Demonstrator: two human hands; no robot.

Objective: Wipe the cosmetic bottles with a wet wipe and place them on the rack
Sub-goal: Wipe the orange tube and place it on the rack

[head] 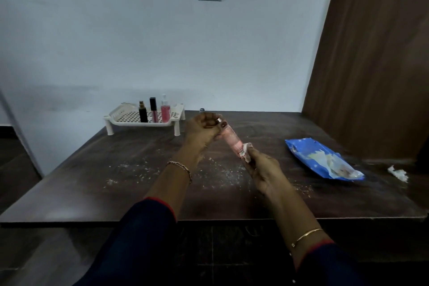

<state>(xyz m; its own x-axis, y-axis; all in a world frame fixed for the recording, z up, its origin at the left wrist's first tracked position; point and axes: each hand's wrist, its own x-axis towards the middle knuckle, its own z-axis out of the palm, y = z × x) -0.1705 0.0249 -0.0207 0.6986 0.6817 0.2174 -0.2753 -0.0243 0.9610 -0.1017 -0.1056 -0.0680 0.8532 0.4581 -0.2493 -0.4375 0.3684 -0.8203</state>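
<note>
A pink cosmetic bottle [232, 139] is held tilted above the middle of the dark table [116, 181]. My left hand [204, 131] grips its upper cap end. My right hand [262, 169] grips the lower end with a white wet wipe [247, 153] wrapped round it. At the back left stands a white perforated rack [130, 117]. On it stand a black spray bottle [143, 112], a slim black-capped pink tube [153, 110] and a pink pump bottle [165, 110].
A blue wet-wipe pack [322, 158] lies open at the right of the table, with a crumpled white wipe [398, 173] further right. A small bottle top [202, 110] shows behind my left hand. White crumbs dot the table. A brown door stands at right.
</note>
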